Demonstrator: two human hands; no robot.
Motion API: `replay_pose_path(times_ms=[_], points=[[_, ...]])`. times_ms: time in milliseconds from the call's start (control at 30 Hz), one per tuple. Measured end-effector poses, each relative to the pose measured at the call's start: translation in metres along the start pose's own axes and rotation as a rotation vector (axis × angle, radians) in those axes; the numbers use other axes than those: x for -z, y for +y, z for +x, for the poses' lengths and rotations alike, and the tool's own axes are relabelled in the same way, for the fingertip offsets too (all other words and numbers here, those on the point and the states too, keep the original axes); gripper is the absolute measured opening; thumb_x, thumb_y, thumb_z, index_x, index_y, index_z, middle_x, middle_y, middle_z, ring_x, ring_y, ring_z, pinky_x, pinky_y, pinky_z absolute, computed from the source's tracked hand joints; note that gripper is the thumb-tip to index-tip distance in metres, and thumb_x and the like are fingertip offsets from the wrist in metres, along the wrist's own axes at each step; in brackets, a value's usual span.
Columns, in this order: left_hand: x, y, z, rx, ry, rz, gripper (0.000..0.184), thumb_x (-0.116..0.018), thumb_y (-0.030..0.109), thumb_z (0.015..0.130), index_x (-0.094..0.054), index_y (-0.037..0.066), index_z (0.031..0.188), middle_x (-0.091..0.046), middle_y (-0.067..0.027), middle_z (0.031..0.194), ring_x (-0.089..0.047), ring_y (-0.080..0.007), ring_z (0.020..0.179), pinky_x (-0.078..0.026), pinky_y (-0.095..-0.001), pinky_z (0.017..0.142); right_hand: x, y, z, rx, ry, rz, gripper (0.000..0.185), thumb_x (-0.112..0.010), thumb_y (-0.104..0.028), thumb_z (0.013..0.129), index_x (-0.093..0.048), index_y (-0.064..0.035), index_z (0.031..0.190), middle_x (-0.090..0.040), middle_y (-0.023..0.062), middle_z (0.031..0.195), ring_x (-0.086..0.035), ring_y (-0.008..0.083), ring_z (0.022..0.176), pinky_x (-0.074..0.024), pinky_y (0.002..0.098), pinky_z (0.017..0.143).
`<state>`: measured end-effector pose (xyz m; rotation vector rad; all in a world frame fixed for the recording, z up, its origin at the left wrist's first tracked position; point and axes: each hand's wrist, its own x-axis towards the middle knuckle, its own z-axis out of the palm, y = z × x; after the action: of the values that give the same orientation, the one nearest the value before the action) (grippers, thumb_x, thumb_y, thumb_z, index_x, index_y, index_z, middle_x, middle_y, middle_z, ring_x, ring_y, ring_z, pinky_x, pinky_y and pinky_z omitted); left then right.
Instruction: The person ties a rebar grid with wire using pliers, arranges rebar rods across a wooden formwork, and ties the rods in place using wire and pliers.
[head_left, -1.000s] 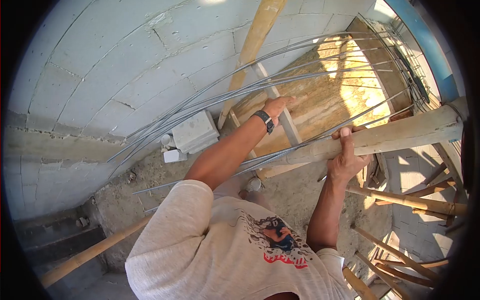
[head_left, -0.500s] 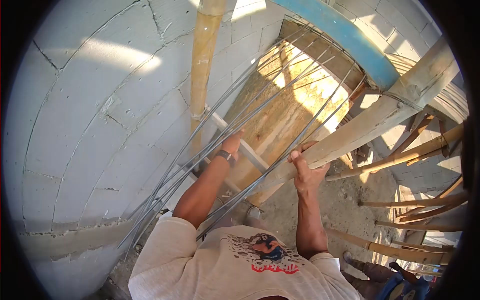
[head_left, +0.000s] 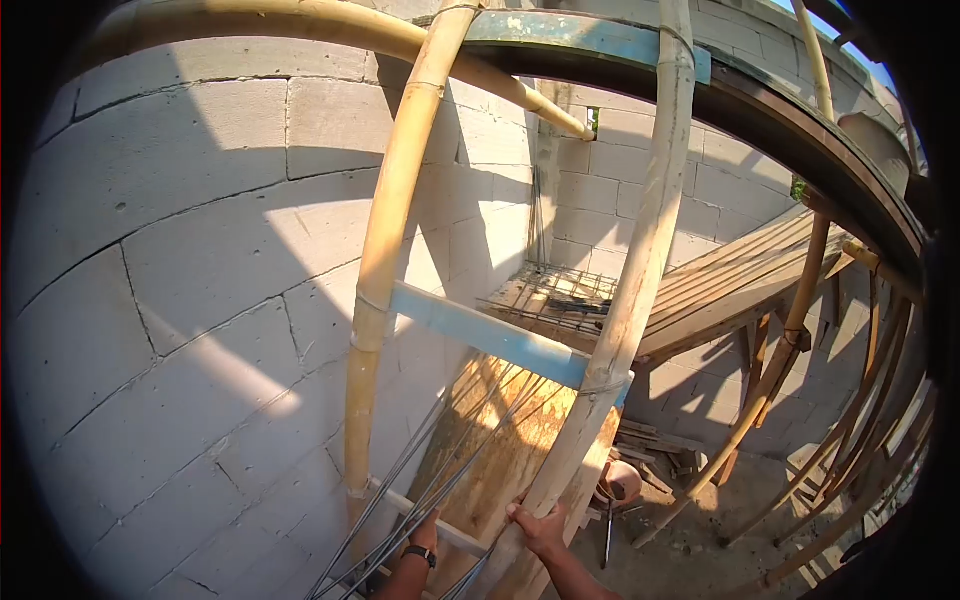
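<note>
A ladder of two bamboo poles with flat wooden rungs stands in front of me, beside the block wall. My right hand (head_left: 540, 528) is closed round the ladder's right bamboo pole (head_left: 632, 290), thumb on the near side. My left hand (head_left: 425, 532), with a dark watch at the wrist, is at a low wooden rung (head_left: 460, 540) and appears to grip it; its fingers are partly hidden. Several thin steel rods (head_left: 470, 440) slant past my left hand between the poles. Higher up, a blue painted rung (head_left: 490, 332) joins the right pole to the left bamboo pole (head_left: 395, 200).
The block wall (head_left: 200, 300) rises close on the left. Behind the ladder is a wooden board (head_left: 500, 425). Stacked planks (head_left: 750, 270) and a rebar mesh (head_left: 570, 295) lie farther back. Slanting bamboo props (head_left: 740, 430) stand on the right, near a bucket (head_left: 622, 482).
My view has tilted up, bringing the upper ladder, the planks and the far wall into sight. Both hands now appear lower in the picture, still at the rung and the pole.
</note>
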<state>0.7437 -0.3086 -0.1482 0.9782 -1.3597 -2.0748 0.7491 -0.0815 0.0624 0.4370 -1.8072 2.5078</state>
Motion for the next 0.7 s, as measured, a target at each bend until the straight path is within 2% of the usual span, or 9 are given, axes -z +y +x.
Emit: replay_pose_path(times_ms=[133, 167, 267, 400, 467, 533, 600, 700], points=[[0.012, -0.011, 0.020, 0.069, -0.151, 0.034, 0.047, -0.085, 0.029, 0.082, -0.069, 0.002, 0.118, -0.069, -0.0088, 0.116, -0.062, -0.0224, 0.107, -0.048, -0.0402, 0.096, -0.002, -0.004, -0.001, -0.052, 0.003, 0.000, 0.028, -0.081, -0.010, 0.081, -0.062, 0.0014, 0.099, -0.068, 0.0079, 0.081, -0.069, 0.0197, 0.071, -0.0578, 0.0351, 0.066], [0.013, -0.012, 0.021, 0.074, -0.162, 0.021, 0.049, -0.085, 0.028, 0.082, -0.070, 0.003, 0.121, -0.069, -0.0080, 0.121, -0.062, -0.0236, 0.111, -0.048, -0.0412, 0.098, 0.001, -0.003, 0.001, -0.050, -0.005, -0.016, 0.028, -0.082, -0.010, 0.081, -0.062, 0.0013, 0.098, -0.068, 0.0078, 0.081, -0.069, 0.0196, 0.071, -0.0578, 0.0350, 0.066], [0.022, -0.013, 0.022, -0.053, -0.233, 0.174, 0.075, -0.083, 0.040, 0.084, -0.058, 0.004, 0.145, -0.056, -0.0109, 0.149, -0.048, -0.0277, 0.137, -0.032, -0.0443, 0.117, -0.004, -0.008, -0.011, -0.033, -0.037, -0.002, 0.028, -0.082, -0.011, 0.081, -0.063, 0.0010, 0.097, -0.068, 0.0075, 0.080, -0.069, 0.0188, 0.070, -0.0576, 0.0346, 0.066], [0.031, -0.025, 0.050, -0.025, -0.188, 0.357, 0.062, -0.075, 0.038, 0.093, -0.060, 0.000, 0.140, -0.060, -0.0117, 0.142, -0.053, -0.0274, 0.129, -0.039, -0.0410, 0.112, -0.004, 0.001, 0.000, -0.012, -0.056, -0.088, 0.027, -0.081, -0.010, 0.082, -0.062, 0.0009, 0.098, -0.068, 0.0077, 0.080, -0.068, 0.0181, 0.070, -0.0572, 0.0345, 0.065], [0.024, 0.009, 0.014, 0.019, -0.155, 0.352, 0.061, -0.071, 0.039, 0.097, -0.058, 0.000, 0.142, -0.058, -0.0130, 0.144, -0.052, -0.0258, 0.131, -0.039, -0.0388, 0.112, 0.003, 0.008, 0.009, -0.047, -0.038, -0.064, 0.026, -0.080, -0.009, 0.084, -0.062, 0.0009, 0.099, -0.068, 0.0078, 0.081, -0.068, 0.0181, 0.070, -0.0566, 0.0344, 0.065], [0.026, -0.025, 0.034, -0.024, -0.034, 0.261, 0.068, -0.075, 0.046, 0.093, -0.060, -0.002, 0.139, -0.059, -0.0166, 0.143, -0.053, -0.0266, 0.131, -0.042, -0.0390, 0.112, 0.006, 0.018, 0.009, 0.010, -0.016, -0.085, 0.027, -0.083, -0.018, 0.084, -0.067, 0.0013, 0.094, -0.071, 0.0071, 0.077, -0.070, 0.0154, 0.069, -0.0573, 0.0318, 0.065], [0.023, -0.006, 0.013, -0.030, -0.101, 0.232, 0.069, -0.075, 0.046, 0.093, -0.057, 0.000, 0.141, -0.056, -0.0139, 0.145, -0.052, -0.0258, 0.133, -0.042, -0.0402, 0.112, -0.004, -0.001, 0.003, 0.022, -0.006, -0.024, 0.033, -0.084, -0.024, 0.084, -0.065, 0.0009, 0.096, -0.070, 0.0063, 0.080, -0.069, 0.0139, 0.069, -0.0562, 0.0312, 0.065], [0.019, 0.004, -0.009, 0.141, -0.253, -0.159, 0.070, -0.077, 0.044, 0.093, -0.053, 0.004, 0.144, -0.056, -0.0107, 0.143, -0.052, -0.0256, 0.133, -0.043, -0.0415, 0.113, 0.001, -0.005, 0.004, -0.001, -0.046, -0.077, 0.037, -0.084, -0.028, 0.086, -0.064, -0.0001, 0.099, -0.070, 0.0049, 0.083, -0.067, 0.0122, 0.073, -0.0551, 0.0302, 0.068]])
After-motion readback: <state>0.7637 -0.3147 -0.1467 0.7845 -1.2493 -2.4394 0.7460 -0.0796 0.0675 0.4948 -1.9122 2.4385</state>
